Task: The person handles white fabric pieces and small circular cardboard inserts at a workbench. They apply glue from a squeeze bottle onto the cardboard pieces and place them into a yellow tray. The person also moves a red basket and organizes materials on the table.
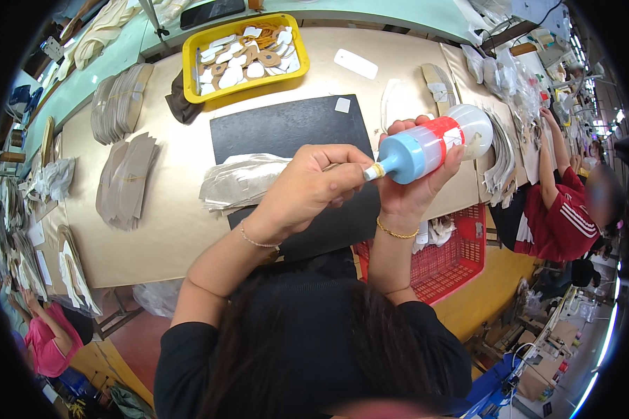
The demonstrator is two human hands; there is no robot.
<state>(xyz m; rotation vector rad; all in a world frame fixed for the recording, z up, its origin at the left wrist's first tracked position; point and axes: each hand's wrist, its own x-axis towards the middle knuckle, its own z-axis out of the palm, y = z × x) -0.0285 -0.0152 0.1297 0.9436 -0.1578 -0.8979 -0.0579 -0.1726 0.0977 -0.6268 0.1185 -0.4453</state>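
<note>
A translucent squeeze bottle (474, 129) with a red band and a light-blue cone top (403, 159) lies tilted in my right hand (416, 192), its fingers wrapped round the body. My left hand (307, 183) pinches the pale nozzle tip (374, 171), which has a yellowish wrap round it. Below both hands lies a black mat (293, 126) on the beige-covered table. A stack of thin, pale, shiny cut pieces (241, 183) rests on the mat, partly hidden by my left hand. A small white square (342, 105) sits near the mat's far edge.
A yellow tray (189, 70) of small white and tan pieces stands at the back. Bundles of cut strips (119, 105) lie on the left, more (500, 157) on the right. A red basket (461, 269) is below the table's right front. Co-workers sit at both sides.
</note>
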